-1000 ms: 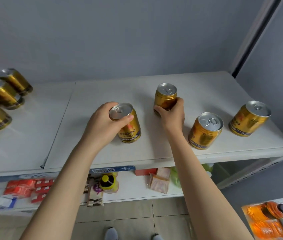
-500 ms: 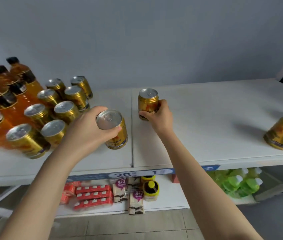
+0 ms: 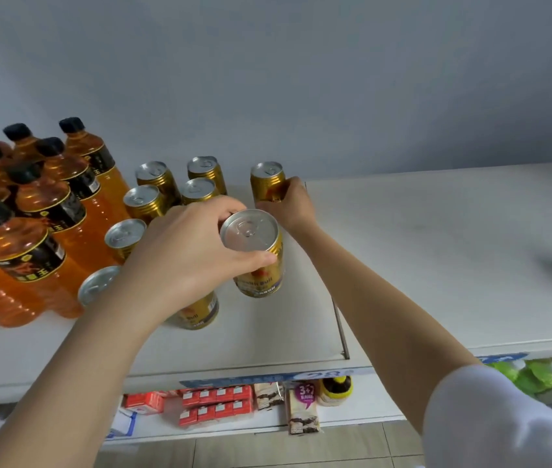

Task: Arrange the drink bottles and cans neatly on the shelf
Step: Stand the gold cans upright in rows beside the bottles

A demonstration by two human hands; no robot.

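Note:
My left hand [image 3: 186, 255] grips a gold can [image 3: 257, 251] by its top rim, held upright near the front of the white shelf [image 3: 436, 265], beside the can group. My right hand [image 3: 289, 204] is closed around a second gold can [image 3: 266, 180] standing farther back, just right of the rows. Several gold cans [image 3: 169, 187] stand in two rows to the left; my left hand and forearm hide part of the front ones. Orange drink bottles [image 3: 44, 211] with black caps crowd the far left.
The shelf's right half stretches bare to the right edge, with a seam [image 3: 340, 325] between two panels. The grey wall [image 3: 301, 79] backs the shelf. A lower shelf holds red cartons [image 3: 217, 405], snack packs [image 3: 301, 410] and green bottles [image 3: 531, 374].
Both hands carried their cans leftward along the shelf to the can rows; the view panned left, so the loose cans at the right are out of frame.

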